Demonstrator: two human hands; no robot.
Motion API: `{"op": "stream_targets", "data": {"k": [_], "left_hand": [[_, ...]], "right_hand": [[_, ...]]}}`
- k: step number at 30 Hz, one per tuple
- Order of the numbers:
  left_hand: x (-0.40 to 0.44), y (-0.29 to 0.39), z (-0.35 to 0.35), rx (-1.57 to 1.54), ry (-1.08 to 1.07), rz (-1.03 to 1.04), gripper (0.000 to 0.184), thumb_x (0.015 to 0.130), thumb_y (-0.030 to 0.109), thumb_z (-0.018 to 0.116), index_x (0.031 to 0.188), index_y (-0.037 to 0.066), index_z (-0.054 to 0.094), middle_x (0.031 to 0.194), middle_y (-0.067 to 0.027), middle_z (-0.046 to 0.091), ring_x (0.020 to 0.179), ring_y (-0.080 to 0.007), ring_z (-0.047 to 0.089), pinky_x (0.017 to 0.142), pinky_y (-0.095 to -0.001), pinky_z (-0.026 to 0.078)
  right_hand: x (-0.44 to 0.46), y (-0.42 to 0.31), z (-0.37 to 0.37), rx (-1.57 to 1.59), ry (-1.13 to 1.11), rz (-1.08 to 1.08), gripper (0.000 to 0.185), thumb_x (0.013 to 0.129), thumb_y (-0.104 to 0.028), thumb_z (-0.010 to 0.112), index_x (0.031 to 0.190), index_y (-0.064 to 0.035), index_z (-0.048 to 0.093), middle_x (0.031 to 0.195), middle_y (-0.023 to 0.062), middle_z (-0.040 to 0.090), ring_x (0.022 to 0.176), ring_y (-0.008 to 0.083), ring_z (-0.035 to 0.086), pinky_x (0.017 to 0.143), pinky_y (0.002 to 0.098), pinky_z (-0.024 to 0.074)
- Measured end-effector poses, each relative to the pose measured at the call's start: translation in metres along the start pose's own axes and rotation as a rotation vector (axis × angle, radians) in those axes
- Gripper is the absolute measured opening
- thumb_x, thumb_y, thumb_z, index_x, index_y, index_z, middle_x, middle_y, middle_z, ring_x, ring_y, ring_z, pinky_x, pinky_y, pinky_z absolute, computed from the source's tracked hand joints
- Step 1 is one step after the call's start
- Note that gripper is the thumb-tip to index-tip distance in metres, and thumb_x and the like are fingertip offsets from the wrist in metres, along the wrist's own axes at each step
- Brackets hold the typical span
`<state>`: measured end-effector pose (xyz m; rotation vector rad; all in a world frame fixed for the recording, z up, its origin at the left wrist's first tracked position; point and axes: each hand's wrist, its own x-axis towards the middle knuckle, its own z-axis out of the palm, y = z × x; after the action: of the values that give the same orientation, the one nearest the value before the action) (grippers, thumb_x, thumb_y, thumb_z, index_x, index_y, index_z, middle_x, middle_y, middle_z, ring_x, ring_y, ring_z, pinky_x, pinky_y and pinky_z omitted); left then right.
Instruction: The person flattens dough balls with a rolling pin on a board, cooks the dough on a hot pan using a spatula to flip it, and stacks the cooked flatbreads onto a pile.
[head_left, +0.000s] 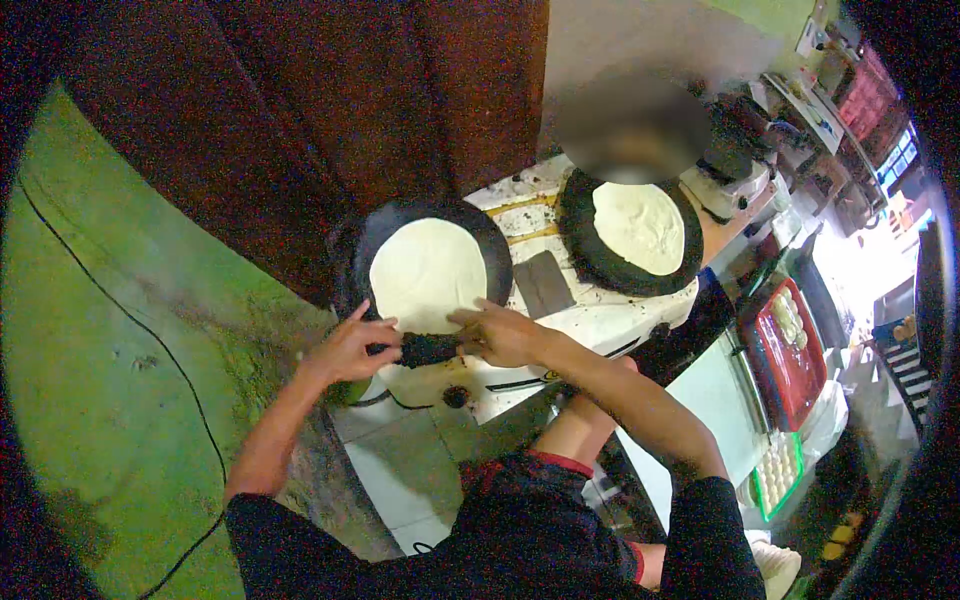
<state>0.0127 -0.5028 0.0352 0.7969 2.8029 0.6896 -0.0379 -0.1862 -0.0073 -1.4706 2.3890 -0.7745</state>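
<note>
Reading the clock around our near griddle [498, 245], the brown panel [400, 100] stands at twelve and the second griddle [585, 262], bearing a wrinkled flatbread [640, 228], near three. A grey slab [544, 284] lies between the griddles on the white stove [590, 330]. Further out, the red tray [768, 372] with pale dough balls [789, 318] sits between three and four, the green tray [797, 497] about four. Our right forearm crosses the stove's front edge; the black handle [430, 349] juts at six between our hands.

The dough sheet [428, 268] lies on the near griddle, thin, cream-pale, nearly round and mostly smooth. Our left hand [352, 348], at seven, has its grip spread by the sheet's near edge; our right hand [497, 334], at five, has a curled grip, though we cannot tell whether it pinches.
</note>
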Motion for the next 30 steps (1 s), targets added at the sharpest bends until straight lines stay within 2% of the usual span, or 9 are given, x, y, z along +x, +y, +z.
{"op": "stream_targets", "data": {"k": [2,4,7,10,18,19,25,29,30], "left_hand": [[0.008,0.003,0.011,-0.030,0.179,-0.032,0.027,0.094,0.019,0.066,0.119,0.011,0.070,0.129,-0.0126,0.066,0.131,-0.0258,0.055,0.118,-0.0576,0.025],[0.046,0.006,0.018,0.023,0.287,-0.022,0.042,0.097,0.023,0.060,0.136,0.007,0.057,0.144,-0.0215,0.051,0.140,-0.0357,0.043,0.116,-0.0607,0.025],[0.082,-0.032,0.088,0.085,0.271,-0.397,0.057,0.100,0.027,0.052,0.148,-0.001,0.038,0.154,-0.0322,0.030,0.144,-0.0495,0.027,0.115,-0.0619,0.025],[0.091,-0.017,0.075,0.324,0.370,-0.394,0.067,0.101,0.031,0.047,0.151,-0.007,0.024,0.154,-0.0406,0.017,0.143,-0.0584,0.017,0.115,-0.0628,0.023],[0.078,-0.017,0.060,0.476,0.241,-0.420,0.064,0.102,0.029,0.048,0.150,-0.008,0.027,0.155,-0.0393,0.016,0.142,-0.0596,0.017,0.115,-0.0637,0.022],[0.080,-0.021,0.064,0.289,0.428,-0.392,0.065,0.102,0.030,0.048,0.151,-0.006,0.026,0.156,-0.0386,0.014,0.145,-0.0567,0.015,0.118,-0.0603,0.018],[0.035,-0.007,0.075,0.212,0.031,-0.369,0.062,0.102,0.025,0.046,0.151,-0.008,0.026,0.156,-0.0382,0.013,0.146,-0.0532,0.017,0.121,-0.0535,0.019],[0.065,-0.005,0.045,0.220,0.280,-0.286,0.057,0.101,0.021,0.046,0.148,-0.009,0.031,0.151,-0.0392,0.027,0.141,-0.0538,0.029,0.118,-0.0528,0.026],[0.081,-0.012,0.044,0.257,0.337,-0.235,0.057,0.101,0.021,0.046,0.147,-0.009,0.032,0.150,-0.0392,0.029,0.140,-0.0539,0.031,0.118,-0.0531,0.027]], "right_hand": [[0.016,-0.001,0.005,0.083,0.083,0.124,0.055,0.096,-0.029,0.059,0.142,-0.0017,0.047,0.139,0.0213,0.054,0.130,0.0360,0.052,0.115,0.0466,0.0353],[0.038,0.003,0.023,0.015,0.221,0.102,0.042,0.097,-0.026,0.057,0.132,-0.0015,0.058,0.148,0.0208,0.046,0.138,0.0365,0.043,0.117,0.0412,0.0327],[0.068,0.012,0.039,-0.244,0.058,0.101,0.061,0.097,-0.029,0.059,0.142,0.0072,0.041,0.152,0.0273,0.036,0.140,0.0450,0.036,0.117,0.0439,0.0321],[0.069,0.014,0.032,-0.209,0.423,0.192,0.066,0.099,-0.036,0.054,0.143,0.0092,0.036,0.151,0.0304,0.036,0.142,0.0461,0.033,0.117,0.0462,0.0305],[0.070,0.025,0.007,-0.415,0.309,0.208,0.070,0.098,-0.048,0.051,0.138,0.0082,0.043,0.148,0.0286,0.041,0.140,0.0401,0.038,0.114,0.0474,0.0324],[0.066,0.010,0.008,-0.344,0.230,0.209,0.068,0.099,-0.048,0.050,0.139,0.0063,0.043,0.147,0.0270,0.043,0.140,0.0405,0.038,0.114,0.0466,0.0329],[0.030,-0.075,-0.031,0.401,-0.297,0.258,0.065,0.101,-0.047,0.048,0.140,0.0036,0.044,0.148,0.0258,0.042,0.140,0.0415,0.037,0.117,0.0470,0.0304],[0.055,-0.048,0.023,-0.005,0.219,0.035,0.059,0.101,-0.045,0.048,0.140,-0.0003,0.046,0.139,0.0287,0.050,0.135,0.0421,0.044,0.115,0.0475,0.0328],[0.060,-0.053,0.024,0.034,0.073,0.100,0.058,0.101,-0.043,0.048,0.140,-0.0007,0.047,0.139,0.0280,0.051,0.135,0.0419,0.045,0.114,0.0474,0.0341]]}}
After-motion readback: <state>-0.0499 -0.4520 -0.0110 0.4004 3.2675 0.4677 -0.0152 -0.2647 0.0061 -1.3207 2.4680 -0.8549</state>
